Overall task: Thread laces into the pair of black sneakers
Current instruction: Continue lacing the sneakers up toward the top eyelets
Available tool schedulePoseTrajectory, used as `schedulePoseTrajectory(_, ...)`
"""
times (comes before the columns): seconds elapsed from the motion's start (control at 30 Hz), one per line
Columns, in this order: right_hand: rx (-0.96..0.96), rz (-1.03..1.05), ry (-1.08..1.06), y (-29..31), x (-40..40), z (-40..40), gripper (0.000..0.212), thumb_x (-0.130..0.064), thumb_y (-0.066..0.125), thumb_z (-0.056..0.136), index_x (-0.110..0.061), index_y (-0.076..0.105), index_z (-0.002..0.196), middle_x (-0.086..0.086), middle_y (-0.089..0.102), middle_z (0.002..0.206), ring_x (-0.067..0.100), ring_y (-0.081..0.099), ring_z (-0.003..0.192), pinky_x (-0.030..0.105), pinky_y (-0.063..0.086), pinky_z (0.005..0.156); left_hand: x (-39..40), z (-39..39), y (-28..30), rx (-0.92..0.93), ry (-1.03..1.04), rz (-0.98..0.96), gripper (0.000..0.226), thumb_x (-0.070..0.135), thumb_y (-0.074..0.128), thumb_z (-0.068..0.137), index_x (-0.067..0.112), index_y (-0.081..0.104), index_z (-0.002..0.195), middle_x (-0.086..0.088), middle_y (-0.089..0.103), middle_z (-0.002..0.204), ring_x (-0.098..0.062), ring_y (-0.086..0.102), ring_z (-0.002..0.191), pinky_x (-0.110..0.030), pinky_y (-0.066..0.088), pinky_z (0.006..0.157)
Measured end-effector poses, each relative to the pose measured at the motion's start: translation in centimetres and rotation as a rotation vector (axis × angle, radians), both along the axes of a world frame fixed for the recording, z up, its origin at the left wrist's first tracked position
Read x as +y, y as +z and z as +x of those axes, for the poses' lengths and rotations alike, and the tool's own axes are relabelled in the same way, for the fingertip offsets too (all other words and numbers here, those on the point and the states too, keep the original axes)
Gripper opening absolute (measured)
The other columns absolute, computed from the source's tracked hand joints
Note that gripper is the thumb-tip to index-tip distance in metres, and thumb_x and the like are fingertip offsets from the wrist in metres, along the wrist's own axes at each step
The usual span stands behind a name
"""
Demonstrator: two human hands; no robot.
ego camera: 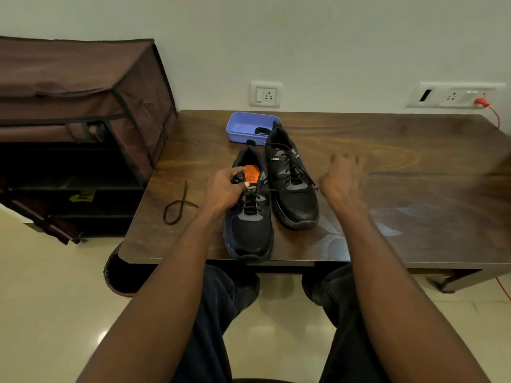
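Dark wooden counter [387, 167], two sneakers side by side: the right sneaker [293, 178] looks fully laced; the left sneaker [249, 217] is partly threaded. Left hand [225, 186] pinches its lace; right hand [343, 178] blurred, grip unclear. Lace [177, 208] trails outside the left grip.

Two bare forearms with no sleeves, watch or jewellery showing, ending in bare hands, left hand [225, 186] and right hand [343, 181]; below them, legs in dark blue-black jeans [221, 313]
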State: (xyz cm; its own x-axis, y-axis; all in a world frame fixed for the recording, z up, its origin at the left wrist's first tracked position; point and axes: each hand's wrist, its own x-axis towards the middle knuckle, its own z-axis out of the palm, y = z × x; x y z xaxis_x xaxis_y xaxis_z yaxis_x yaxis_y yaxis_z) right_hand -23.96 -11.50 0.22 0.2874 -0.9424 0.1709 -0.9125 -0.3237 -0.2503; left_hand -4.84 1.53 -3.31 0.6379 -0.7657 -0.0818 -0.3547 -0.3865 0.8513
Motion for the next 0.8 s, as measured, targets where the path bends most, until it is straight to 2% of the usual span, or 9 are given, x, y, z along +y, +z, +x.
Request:
schedulePoseTrajectory(0.1, -0.113, 0.189, 0.329, -0.2, 2.6, 3.3, 0.024, -0.015, 0.058, 0.093, -0.014, 0.064, 0.117, 0.008, 0.067, 0.114, 0.026, 0.060, 0.104, 0.041, 0.051, 0.093, 0.1, 0.0, 0.0, 0.000, -0.023, 0.023, 0.046, 0.018, 0.070, 0.088, 0.024, 0.059, 0.133, 0.000, 0.069, 0.119, -0.015, 0.066, 0.103, -0.041, 0.053, 0.096)
schedulePoseTrajectory(0.2, 0.018, 0.298, 0.488, -0.9, 4.7, 5.5, 0.017, -0.019, 0.058, 0.094, -0.013, 0.066, 0.109, 0.008, 0.067, 0.106, 0.028, 0.061, 0.102, 0.036, 0.048, 0.088, 0.1, 0.0, 0.2, -0.031, -0.040, 0.044, 0.049, 0.019, 0.069, 0.089, 0.023, 0.056, 0.136, -0.004, 0.067, 0.123, -0.019, 0.065, 0.107, -0.043, 0.053, 0.096)
schedulePoseTrajectory(0.4, 0.053, 0.338, 0.438, -0.5, 3.5, 5.0, 0.021, -0.022, 0.054, 0.096, -0.017, 0.074, 0.103, 0.007, 0.069, 0.104, 0.027, 0.063, 0.098, 0.043, 0.051, 0.091, 0.4, -0.2, 0.4, -0.063, -0.054, 0.077, 0.050, 0.017, 0.064, 0.093, 0.023, 0.051, 0.141, -0.006, 0.061, 0.132, -0.019, 0.064, 0.105, -0.039, 0.056, 0.091)
schedulePoseTrajectory(0.5, -0.011, 0.399, 0.377, -0.5, 3.1, 4.7, 0.018, -0.021, 0.057, 0.095, -0.015, 0.073, 0.100, 0.006, 0.070, 0.103, 0.025, 0.062, 0.095, 0.042, 0.052, 0.088, 0.6, -0.3, 0.6, -0.110, -0.099, 0.103, 0.052, 0.017, 0.060, 0.096, 0.023, 0.046, 0.145, -0.006, 0.056, 0.138, -0.016, 0.058, 0.113, -0.029, 0.051, 0.091)
schedulePoseTrajectory(0.6, -0.033, 0.441, 0.359, -0.5, 3.2, 4.7, 0.015, -0.021, 0.057, 0.095, -0.014, 0.071, 0.096, 0.002, 0.066, 0.091, 0.018, 0.059, 0.084, 0.037, 0.051, 0.078, 1.1, -0.5, 1.4, -0.137, -0.118, 0.108, 0.057, 0.020, 0.060, 0.095, 0.025, 0.040, 0.148, -0.004, 0.057, 0.136, -0.022, 0.057, 0.119, -0.036, 0.050, 0.097)
schedulePoseTrajectory(0.67, -0.031, 0.451, 0.336, -0.5, 3.2, 4.5, 0.014, -0.021, 0.057, 0.096, -0.013, 0.068, 0.094, 0.002, 0.063, 0.089, 0.018, 0.058, 0.082, 0.034, 0.047, 0.075, 1.5, -0.3, 2.2, -0.066, -0.085, 0.146, 0.046, 0.023, 0.062, 0.094, 0.026, 0.046, 0.138, 0.000, 0.063, 0.115, -0.020, 0.063, 0.103, -0.038, 0.054, 0.089)
schedulePoseTrajectory(0.7, -0.034, 0.443, 0.303, -0.5, 3.3, 4.3, 0.013, -0.022, 0.058, 0.095, -0.014, 0.067, 0.093, 0.003, 0.063, 0.090, 0.020, 0.058, 0.085, 0.034, 0.047, 0.077, 1.9, 0.0, 2.6, -0.016, -0.066, 0.208, 0.033, 0.024, 0.061, 0.095, 0.024, 0.052, 0.126, 0.001, 0.063, 0.101, -0.017, 0.064, 0.088, -0.033, 0.056, 0.075)
schedulePoseTrajectory(0.77, -0.014, 0.254, 0.217, -0.7, 3.6, 4.1, 0.011, -0.025, 0.058, 0.093, -0.015, 0.063, 0.092, 0.002, 0.060, 0.096, 0.026, 0.057, 0.099, 0.037, 0.047, 0.087, 3.2, 0.8, 3.5, 0.102, -0.081, 0.368, 0.007, 0.022, 0.060, 0.096, 0.015, 0.059, 0.098, -0.004, 0.063, 0.080, -0.012, 0.059, 0.062, -0.021, 0.047, 0.050)
schedulePoseTrajectory(0.8, -0.018, 0.124, 0.180, -0.6, 3.8, 4.1, 0.011, -0.024, 0.058, 0.092, -0.015, 0.063, 0.091, 0.001, 0.059, 0.096, 0.027, 0.055, 0.102, 0.039, 0.046, 0.090, 3.8, 1.3, 3.6, 0.141, -0.115, 0.427, 0.011, 0.019, 0.061, 0.096, 0.011, 0.061, 0.089, -0.006, 0.064, 0.075, -0.012, 0.057, 0.056, -0.020, 0.043, 0.046)
